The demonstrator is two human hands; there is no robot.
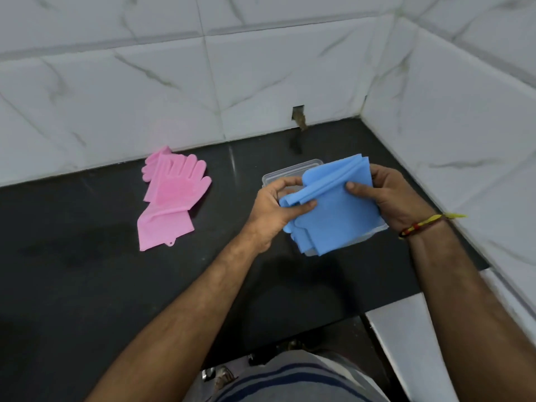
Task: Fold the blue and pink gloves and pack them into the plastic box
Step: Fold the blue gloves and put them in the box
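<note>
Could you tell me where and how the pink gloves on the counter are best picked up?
Probably by the cuff end of the pink gloves, coming from the near side: it lies flat, broad and nearest the person, with its edges free on the counter, while the fingers point toward the wall.

white marble-look wall tiles (261, 68), black countertop (87, 271)

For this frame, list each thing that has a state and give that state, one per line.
Blue gloves: folded, held in both hands over the box.
Pink gloves: unfolded, flat on the counter, stacked.
Plastic box: on the counter, mostly hidden behind the blue gloves; contents not visible.
Left hand: pinches the blue gloves.
Right hand: grips the blue gloves.
</note>
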